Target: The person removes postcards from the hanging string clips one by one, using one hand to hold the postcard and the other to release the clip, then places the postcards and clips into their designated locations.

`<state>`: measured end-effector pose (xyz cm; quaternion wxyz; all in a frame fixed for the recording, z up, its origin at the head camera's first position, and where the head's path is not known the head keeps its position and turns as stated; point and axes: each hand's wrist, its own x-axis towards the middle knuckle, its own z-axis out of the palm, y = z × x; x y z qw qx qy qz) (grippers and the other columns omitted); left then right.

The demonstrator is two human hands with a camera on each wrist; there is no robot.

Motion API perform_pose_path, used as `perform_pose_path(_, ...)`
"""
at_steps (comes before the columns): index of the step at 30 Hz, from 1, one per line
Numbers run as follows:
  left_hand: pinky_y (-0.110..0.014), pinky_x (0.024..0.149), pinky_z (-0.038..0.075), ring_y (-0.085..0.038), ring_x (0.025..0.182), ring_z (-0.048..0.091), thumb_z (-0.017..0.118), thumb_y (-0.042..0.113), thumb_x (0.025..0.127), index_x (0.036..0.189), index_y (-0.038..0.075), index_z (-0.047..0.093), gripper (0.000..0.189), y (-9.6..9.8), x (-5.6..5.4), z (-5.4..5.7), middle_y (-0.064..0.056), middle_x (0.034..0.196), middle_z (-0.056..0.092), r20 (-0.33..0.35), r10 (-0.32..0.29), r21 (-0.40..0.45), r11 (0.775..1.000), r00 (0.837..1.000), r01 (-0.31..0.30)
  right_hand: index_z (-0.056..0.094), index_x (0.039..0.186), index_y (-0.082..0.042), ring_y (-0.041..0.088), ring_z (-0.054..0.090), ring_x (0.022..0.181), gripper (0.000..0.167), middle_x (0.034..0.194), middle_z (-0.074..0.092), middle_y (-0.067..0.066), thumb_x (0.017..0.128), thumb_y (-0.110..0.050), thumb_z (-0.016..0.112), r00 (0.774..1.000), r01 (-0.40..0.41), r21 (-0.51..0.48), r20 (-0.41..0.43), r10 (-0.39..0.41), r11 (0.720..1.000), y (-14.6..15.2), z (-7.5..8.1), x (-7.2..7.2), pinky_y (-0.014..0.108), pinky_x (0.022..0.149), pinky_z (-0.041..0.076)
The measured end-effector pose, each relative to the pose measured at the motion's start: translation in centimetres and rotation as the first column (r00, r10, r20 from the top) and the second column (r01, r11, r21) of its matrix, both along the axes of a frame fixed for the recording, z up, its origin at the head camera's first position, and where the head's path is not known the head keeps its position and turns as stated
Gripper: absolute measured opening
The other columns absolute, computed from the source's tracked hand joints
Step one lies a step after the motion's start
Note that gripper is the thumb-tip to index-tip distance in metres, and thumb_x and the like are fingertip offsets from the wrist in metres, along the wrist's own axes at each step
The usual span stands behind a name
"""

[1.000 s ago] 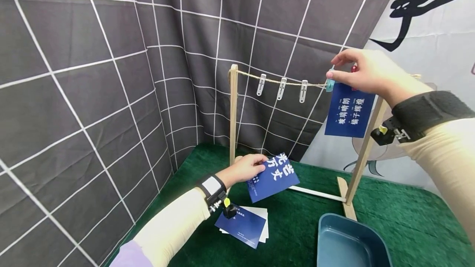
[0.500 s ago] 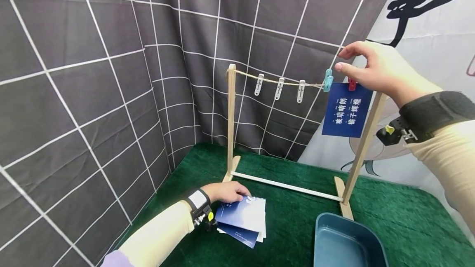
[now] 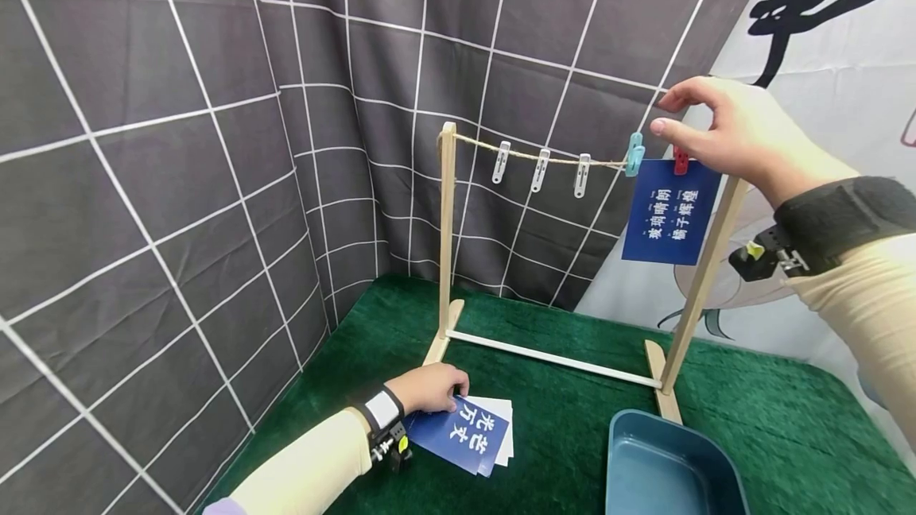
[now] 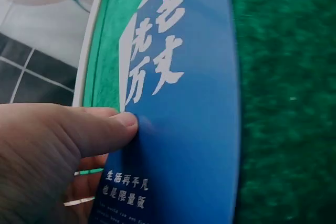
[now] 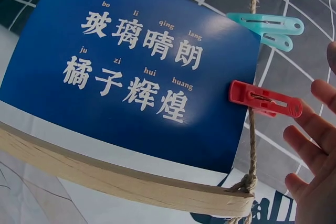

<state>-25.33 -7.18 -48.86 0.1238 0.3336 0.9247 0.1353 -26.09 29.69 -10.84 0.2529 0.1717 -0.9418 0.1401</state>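
Left grip (image 3: pixel 429 389) pinches blue rectangular paper card (image 3: pixel 461 435), in from desk's (image 3: pixel 558 435) left edge — light pinch best, avoids creasing. Right grip (image 3: pixel 744 132): fingers apart, beside red plastic clothespin (image 5: pixel 240 93).

Pinching with the left hand (image 3: pixel 427 388) just past six o'clock, with the left forearm (image 3: pixel 315 447) slanted in from seven. Holding the right hand (image 3: pixel 740 129) up at two o'clock, with thumb (image 3: pixel 676 134) and index finger (image 3: pixel 688 94) parted, right forearm (image 3: pixel 869 300) angled from past three.
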Motion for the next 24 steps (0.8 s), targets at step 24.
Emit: perform_pose_path(24, -0.025, 0.063, 0.045, -0.006, 0.065, 0.051, 0.065, 0.019, 0.098, 0.08, 0.02, 0.067, 0.018, 0.3, 0.8, 0.9, 0.011, 0.072, 0.056, -0.185, 0.049, -0.043, 0.997, 0.982, -0.058, 0.05, 0.138, 0.002, 0.052, 0.043, 0.122, 0.051, 0.134, 0.051, 0.033, 0.102, -0.035, 0.057, 1.0, 0.028, 0.007, 0.0, -0.028, 1.0, 1.1, 0.0, 0.2, 0.071, 0.099, 0.033)
